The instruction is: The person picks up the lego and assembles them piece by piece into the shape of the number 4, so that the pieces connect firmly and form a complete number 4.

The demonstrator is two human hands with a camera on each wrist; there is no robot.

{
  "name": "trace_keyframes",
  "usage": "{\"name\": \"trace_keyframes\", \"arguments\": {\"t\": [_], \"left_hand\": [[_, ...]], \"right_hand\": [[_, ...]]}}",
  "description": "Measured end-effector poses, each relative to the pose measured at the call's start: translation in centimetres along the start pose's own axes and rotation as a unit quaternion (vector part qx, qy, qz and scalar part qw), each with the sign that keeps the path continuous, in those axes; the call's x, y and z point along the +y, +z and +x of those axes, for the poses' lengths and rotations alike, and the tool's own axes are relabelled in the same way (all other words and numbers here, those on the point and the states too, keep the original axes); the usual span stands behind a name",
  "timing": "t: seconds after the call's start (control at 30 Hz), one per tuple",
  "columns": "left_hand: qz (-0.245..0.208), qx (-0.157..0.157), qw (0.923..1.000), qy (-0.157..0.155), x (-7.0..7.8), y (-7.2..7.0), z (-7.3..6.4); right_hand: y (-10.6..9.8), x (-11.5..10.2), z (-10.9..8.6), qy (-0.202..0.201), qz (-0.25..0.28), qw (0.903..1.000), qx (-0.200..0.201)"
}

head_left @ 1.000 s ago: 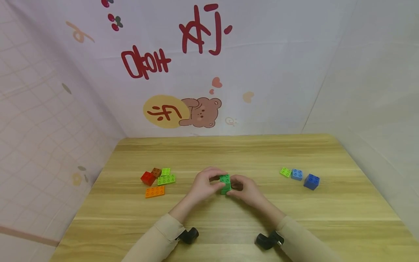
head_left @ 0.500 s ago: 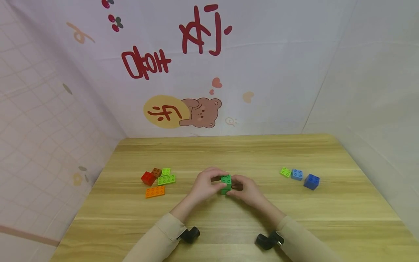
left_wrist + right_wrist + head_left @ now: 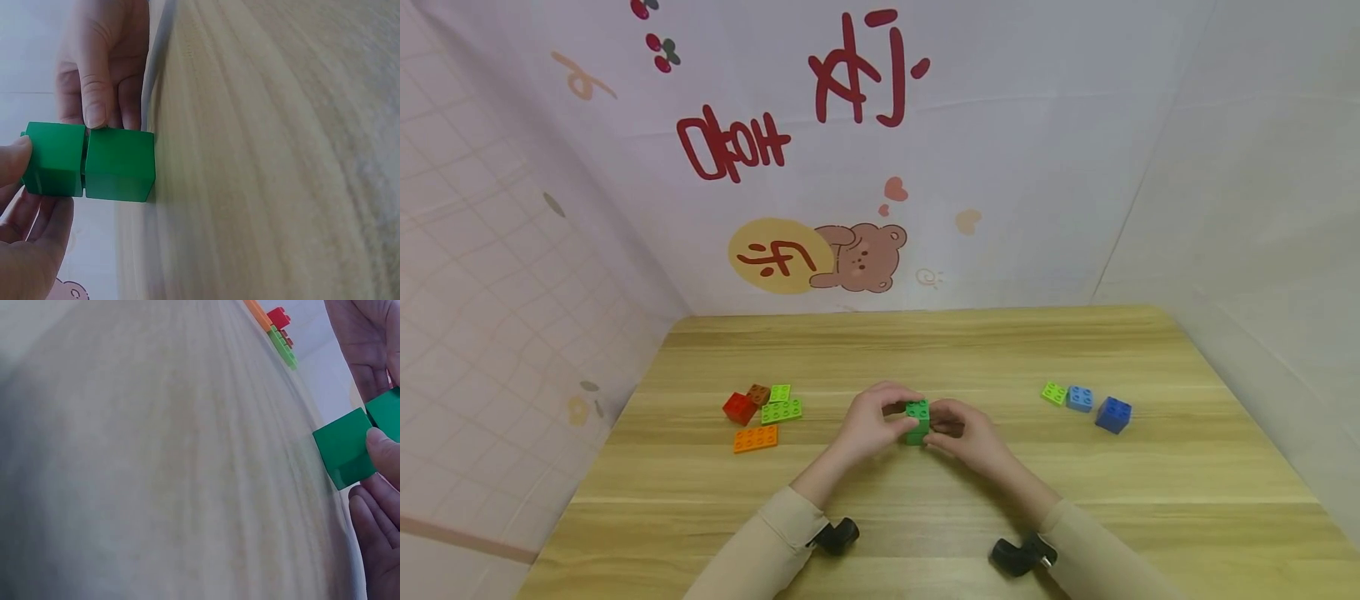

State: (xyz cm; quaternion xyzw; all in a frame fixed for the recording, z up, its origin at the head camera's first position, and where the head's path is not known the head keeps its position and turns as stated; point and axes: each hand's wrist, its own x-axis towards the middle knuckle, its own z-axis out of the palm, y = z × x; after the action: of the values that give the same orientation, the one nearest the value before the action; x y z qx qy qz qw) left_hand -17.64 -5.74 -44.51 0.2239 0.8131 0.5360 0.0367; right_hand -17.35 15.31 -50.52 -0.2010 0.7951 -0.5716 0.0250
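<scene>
Two green toy building bricks stand stacked in the middle of the table in the head view. My left hand [image 3: 868,425] pinches the upper green brick [image 3: 917,412] between thumb and fingers. Below it, the lower green brick [image 3: 916,437] sits close over the wood. My right hand [image 3: 968,437] is at its right side, thumb tip and fingers at the brick. A thin gap shows between the upper brick [image 3: 55,159] and the lower brick [image 3: 120,164] in the left wrist view. The right thumb [image 3: 382,447] overlaps the lower brick [image 3: 344,447] in the right wrist view.
On the left lie a red brick [image 3: 741,408], a brown brick [image 3: 758,395], a small lime piece [image 3: 780,392], a longer lime plate [image 3: 782,412] and an orange plate [image 3: 756,439]. To the right are a lime piece [image 3: 1054,393], a light blue brick [image 3: 1080,399] and a dark blue brick [image 3: 1113,415].
The upper green brick has shifted slightly right and now lines up over the lower one. My right hand has moved a little to the right, while my left hand has barely moved.
</scene>
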Motion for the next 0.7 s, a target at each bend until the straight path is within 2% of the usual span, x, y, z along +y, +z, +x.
{"name": "trace_keyframes", "arguments": {"t": [0.5,0.7], "left_hand": [[0.001,0.000,1.0000,-0.005,-0.18,0.08,0.15],[-0.007,-0.001,0.9999,-0.010,-0.18,0.06,0.13]], "right_hand": [[0.11,0.46,0.01,-0.043,-0.017,0.9988,0.015],[0.11,-0.06,-0.01,-0.031,-0.022,0.9992,0.008]]}}
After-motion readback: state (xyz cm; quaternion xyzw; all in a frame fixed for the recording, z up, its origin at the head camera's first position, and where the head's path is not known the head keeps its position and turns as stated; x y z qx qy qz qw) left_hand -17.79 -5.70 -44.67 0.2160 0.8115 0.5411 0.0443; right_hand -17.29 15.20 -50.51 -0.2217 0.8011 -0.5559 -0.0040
